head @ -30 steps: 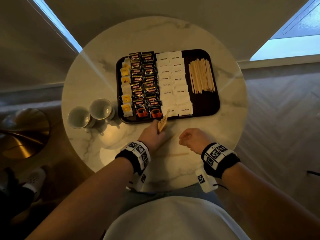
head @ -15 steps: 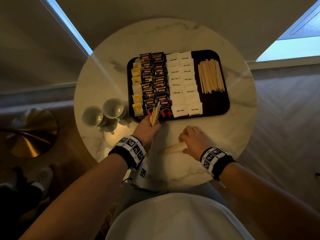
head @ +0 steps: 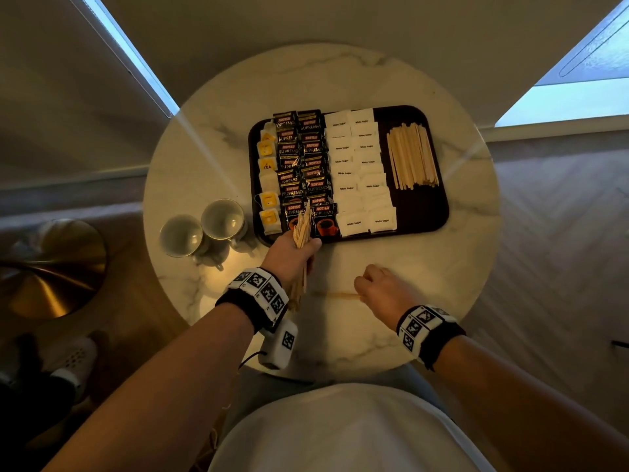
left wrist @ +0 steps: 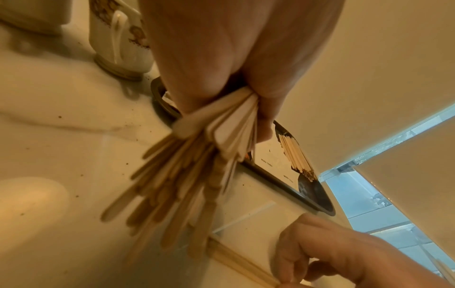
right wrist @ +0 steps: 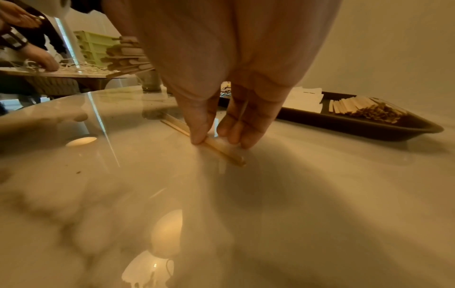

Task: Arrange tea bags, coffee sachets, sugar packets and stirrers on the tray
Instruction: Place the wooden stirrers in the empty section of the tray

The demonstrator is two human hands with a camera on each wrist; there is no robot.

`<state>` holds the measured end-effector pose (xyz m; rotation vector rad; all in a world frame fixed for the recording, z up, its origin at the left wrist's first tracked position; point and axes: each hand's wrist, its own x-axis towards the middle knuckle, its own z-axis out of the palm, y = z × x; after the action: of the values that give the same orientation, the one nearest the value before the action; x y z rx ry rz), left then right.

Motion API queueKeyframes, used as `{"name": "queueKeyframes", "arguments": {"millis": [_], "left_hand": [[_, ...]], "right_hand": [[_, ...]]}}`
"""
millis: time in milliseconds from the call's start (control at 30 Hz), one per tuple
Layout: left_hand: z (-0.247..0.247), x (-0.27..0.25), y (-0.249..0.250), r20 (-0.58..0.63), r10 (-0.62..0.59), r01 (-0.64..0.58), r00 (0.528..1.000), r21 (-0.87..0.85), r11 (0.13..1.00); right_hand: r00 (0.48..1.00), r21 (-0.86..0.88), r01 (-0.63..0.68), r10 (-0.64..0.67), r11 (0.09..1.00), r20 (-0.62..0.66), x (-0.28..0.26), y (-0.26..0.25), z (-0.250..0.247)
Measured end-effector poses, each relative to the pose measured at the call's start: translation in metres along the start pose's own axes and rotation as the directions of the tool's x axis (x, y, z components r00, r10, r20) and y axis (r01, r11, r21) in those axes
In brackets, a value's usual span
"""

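Bench (head: 211, 155): round, marble-topped.

Tray (head: 422, 212): dark, at the bench's 12 o'clock half. Contents, 9 to 3 o'clock: tea bags (head: 268, 185) in one column; coffee sachets (head: 304, 165) in two columns; sugar packets (head: 360, 172) in two columns; laid stirrers (head: 412, 158) in a flat row at the 3 o'clock end.

Cups (head: 204, 226): two, on the bench just off the tray's 9 o'clock side.

Left hand (head: 289, 253): fist wrapped round a bundle (left wrist: 187, 161) of stirrers, held upright at the tray's 6 o'clock rim, lower ends fanned out loosely.

Right hand (head: 383, 289): at the bench's 6 o'clock area, well short of the tray. Thumb and fingertips (right wrist: 236, 136) narrowed onto loose sticks (right wrist: 221, 150) lying flat on the bench; they look like two. Contact is plain in the right wrist view; whether the sticks have left the surface, I cannot tell.

Step in hand, judged: gathering the last stray stirrers. Tea, coffee and sugar appear done.

Next move, judged: lift the flat sticks off the slick top, likely by sliding or tipping an end up; join them to the bundle; then carry all to the tray's 3 o'clock end and lay them parallel beside the laid stirrers. The fanned bundle may shed sticks if the grip slackens.
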<state>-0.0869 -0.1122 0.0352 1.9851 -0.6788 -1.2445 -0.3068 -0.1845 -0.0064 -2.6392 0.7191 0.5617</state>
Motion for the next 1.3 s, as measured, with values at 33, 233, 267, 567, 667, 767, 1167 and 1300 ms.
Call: {"name": "queueKeyframes", "arguments": {"millis": [33,233,267,567,667,767,1167,1300], "left_hand": [[0.001,0.000,0.001,-0.002,0.001,-0.001,1.000,-0.011,1.000],[-0.001,0.002,0.003,-0.019,-0.008,0.008,1.000,-0.014,1.000],[-0.002,0.002,0.003,-0.021,-0.016,0.016,1.000,-0.027,1.000],[-0.002,0.005,0.002,-0.056,-0.064,0.058,0.996,-0.101,0.993],[0.001,0.005,0.005,-0.059,-0.071,0.065,0.996,-0.095,0.993],[0.003,0.007,0.006,-0.052,-0.073,0.067,0.996,-0.104,0.992],[0.023,0.001,0.039,0.005,-0.028,0.027,1.000,-0.518,0.855],[0.026,0.005,0.052,0.045,0.033,-0.005,0.998,-0.515,0.857]], "right_hand": [[1.000,-0.003,0.007,-0.007,1.000,0.005,-0.001,-0.001,0.000],[0.999,-0.054,-0.014,0.016,0.998,0.038,-0.001,-0.008,0.000],[0.999,-0.067,-0.022,0.025,0.998,0.043,-0.001,-0.006,0.000],[0.997,-0.149,-0.074,0.078,0.986,0.023,-0.004,0.012,-0.015],[0.996,-0.118,-0.084,0.084,0.990,-0.006,-0.005,0.013,-0.015],[0.992,-0.042,-0.116,0.117,0.992,0.039,-0.003,0.012,-0.019],[0.931,0.951,-0.080,0.363,0.298,-0.036,0.025,-0.009,-0.090],[0.932,0.946,-0.036,0.352,0.324,-0.085,0.032,-0.026,-0.103]]}}
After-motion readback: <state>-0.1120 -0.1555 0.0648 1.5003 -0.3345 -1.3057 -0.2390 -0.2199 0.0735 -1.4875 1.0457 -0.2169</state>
